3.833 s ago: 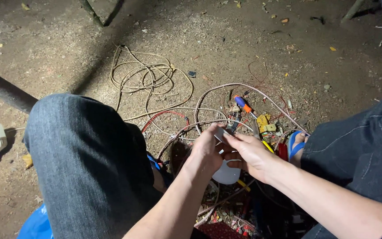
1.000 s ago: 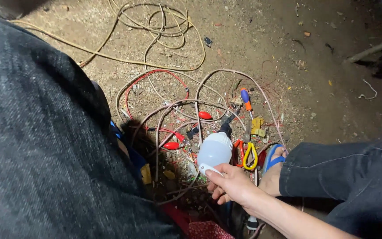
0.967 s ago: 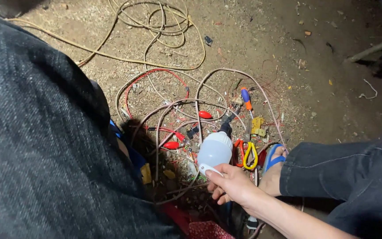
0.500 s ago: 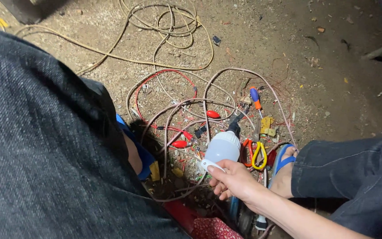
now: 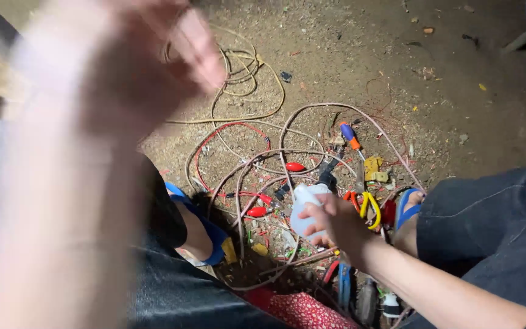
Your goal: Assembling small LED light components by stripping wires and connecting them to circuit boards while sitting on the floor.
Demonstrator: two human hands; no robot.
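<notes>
The white bulb (image 5: 302, 210) sits low in the wire tangle on the dirt ground (image 5: 458, 91), and your right hand (image 5: 336, 222) has it: fingers (image 5: 315, 210) curled over its side, gripping the pale body. Just past your fingertips, toward the top of the view, a black lamp socket (image 5: 327, 178) lies close against the bulb's end; whether they touch, you can't tell. Beside your knuckles sit yellow-handled pliers (image 5: 371, 209), and a little farther out a screwdriver (image 5: 349, 135) with a blue and orange handle. Red clips (image 5: 294, 167) lie off to the other side of your fingers, among loops of pinkish wire (image 5: 312, 116) and red wire (image 5: 226, 131). A coil of tan cable (image 5: 245, 73) lies well beyond. Your left hand (image 5: 123, 67) is up close to the camera, a big blur; it looks loose with nothing in it, but the fingers are too smeared to be sure. A blue sandal (image 5: 205, 228) shows below it.
</notes>
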